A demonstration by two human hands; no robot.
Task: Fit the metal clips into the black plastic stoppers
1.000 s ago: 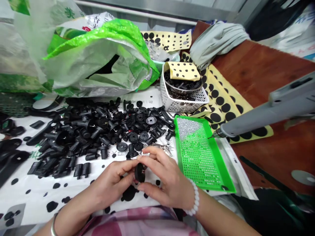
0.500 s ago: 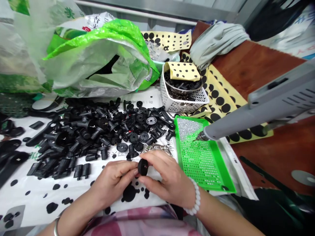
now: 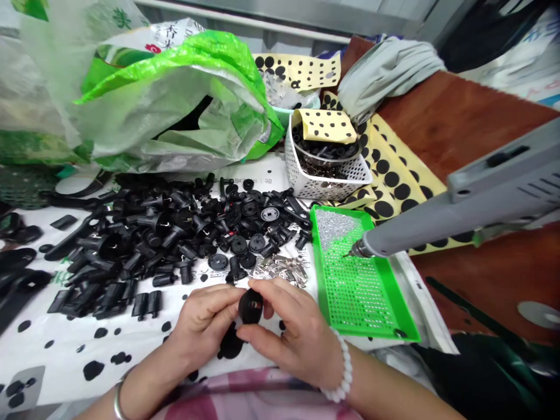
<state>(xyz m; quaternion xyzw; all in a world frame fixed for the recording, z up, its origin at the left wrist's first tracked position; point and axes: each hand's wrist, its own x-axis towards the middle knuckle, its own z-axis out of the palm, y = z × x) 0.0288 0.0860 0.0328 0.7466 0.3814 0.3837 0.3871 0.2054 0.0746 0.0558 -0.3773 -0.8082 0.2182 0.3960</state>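
Note:
A small round black plastic part [image 3: 251,307] is held up between both hands near the table's front edge, its round face turned towards me. My left hand [image 3: 203,318] pinches it from the left side. My right hand [image 3: 289,326] grips its edge from the right, with thumb below and fingers above. Just beyond the hands lies a small heap of silver metal clips [image 3: 282,269]. Behind and to the left spreads a big pile of black plastic parts [image 3: 149,233], among them toothed discs [image 3: 217,262] and cylinders.
A green perforated tray [image 3: 371,291] with small silver screws [image 3: 335,226] lies on the right. Over it slants a grey electric screwdriver [image 3: 437,204]. A white basket [image 3: 301,175] and a green-edged plastic sack [image 3: 184,116] stand at the back, beside yellow sticker sheets [image 3: 389,169].
The black part has turned so that more of its round face shows. Both hands have shifted slightly towards me, uncovering more of the metal clips. The screwdriver has swung a little lower.

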